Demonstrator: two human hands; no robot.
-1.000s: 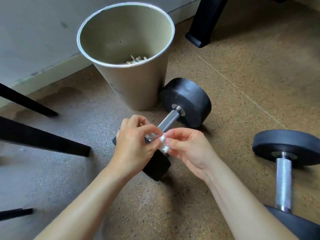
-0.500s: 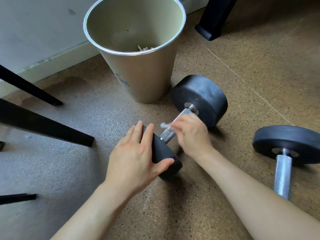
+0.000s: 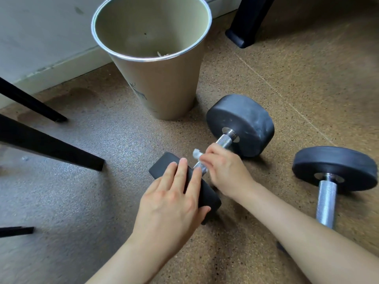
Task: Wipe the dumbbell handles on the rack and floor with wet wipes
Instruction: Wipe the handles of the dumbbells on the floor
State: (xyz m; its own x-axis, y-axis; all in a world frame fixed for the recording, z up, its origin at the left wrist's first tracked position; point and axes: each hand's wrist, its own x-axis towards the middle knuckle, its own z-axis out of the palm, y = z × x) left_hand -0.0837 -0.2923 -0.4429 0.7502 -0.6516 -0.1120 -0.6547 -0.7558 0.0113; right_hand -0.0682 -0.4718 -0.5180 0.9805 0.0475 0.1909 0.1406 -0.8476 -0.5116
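Your left hand (image 3: 172, 203) is now lying flat, fingers straight, on the near weight of the dumbbell (image 3: 240, 124) on the floor (image 3: 92, 191), no longer pinching the wipe (image 3: 196, 154). Your right hand (image 3: 225, 171) is still curling round the wipe on the handle (image 3: 224, 140).

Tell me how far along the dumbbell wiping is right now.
Done: pale scraps in the bin suggest used wipes, though that is a guess. In hand: the right hand holds a wet wipe on the near dumbbell's handle, while the left hand presses flat on its near weight. Left: the second dumbbell on the floor lies untouched; no rack is in view.
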